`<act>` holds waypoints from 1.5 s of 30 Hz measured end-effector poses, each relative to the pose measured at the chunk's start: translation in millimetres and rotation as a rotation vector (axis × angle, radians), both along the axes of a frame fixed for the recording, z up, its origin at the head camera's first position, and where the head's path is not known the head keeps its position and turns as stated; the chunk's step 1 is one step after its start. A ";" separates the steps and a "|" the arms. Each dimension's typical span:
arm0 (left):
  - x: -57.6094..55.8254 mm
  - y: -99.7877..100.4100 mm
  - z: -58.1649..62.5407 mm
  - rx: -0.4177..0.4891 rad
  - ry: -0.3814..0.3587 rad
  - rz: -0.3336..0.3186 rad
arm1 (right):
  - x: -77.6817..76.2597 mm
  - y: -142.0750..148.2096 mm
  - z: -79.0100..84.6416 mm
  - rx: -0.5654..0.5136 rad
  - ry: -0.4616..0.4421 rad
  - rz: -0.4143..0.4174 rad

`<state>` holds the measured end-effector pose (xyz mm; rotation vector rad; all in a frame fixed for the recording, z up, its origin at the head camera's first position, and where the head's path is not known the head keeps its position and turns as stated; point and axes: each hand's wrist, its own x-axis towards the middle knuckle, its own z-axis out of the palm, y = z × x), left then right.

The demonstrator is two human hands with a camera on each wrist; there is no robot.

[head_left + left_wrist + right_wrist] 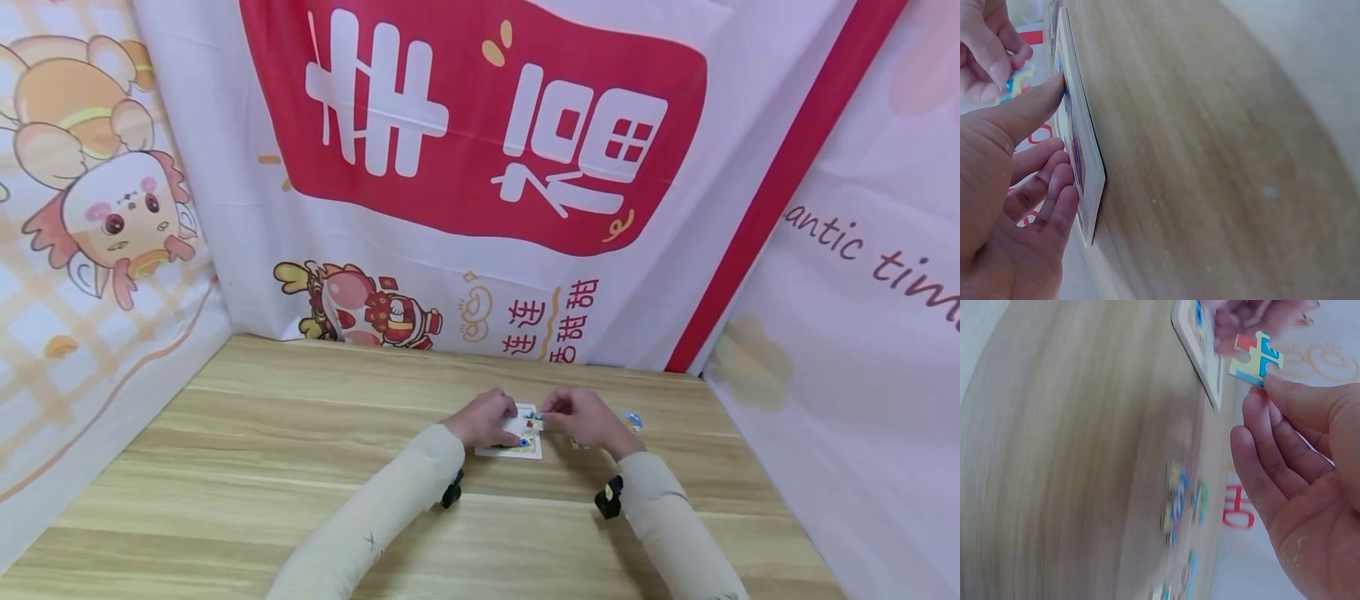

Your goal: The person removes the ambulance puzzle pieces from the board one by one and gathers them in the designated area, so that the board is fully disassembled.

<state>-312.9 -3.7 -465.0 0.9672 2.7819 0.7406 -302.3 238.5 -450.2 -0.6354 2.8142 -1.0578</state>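
Observation:
In the right wrist view my right hand [1310,444] pinches a jigsaw puzzle piece [1259,359] between thumb and fingertips, with yellow, blue and red print on it. The piece is held up beside the white-edged puzzle board [1197,353]. In the head view the board [489,452] lies flat on the table, partly hidden under my left hand [487,418]. Thumb and fingertips of the left hand [1019,169] rest on the printed face of the board [1088,187] in the left wrist view. Over the board's right side is the right hand [588,418].
Several loose puzzle pieces [1177,503] lie on the wooden table [300,442] to the right of the board, partly behind the right hand. Printed cloth [480,167] hangs along the back and both sides of the table.

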 end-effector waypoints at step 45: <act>4.4 2.4 4.7 -0.017 -0.050 0.033 | 25.9 162.1 -0.7 0.138 -0.038 -0.132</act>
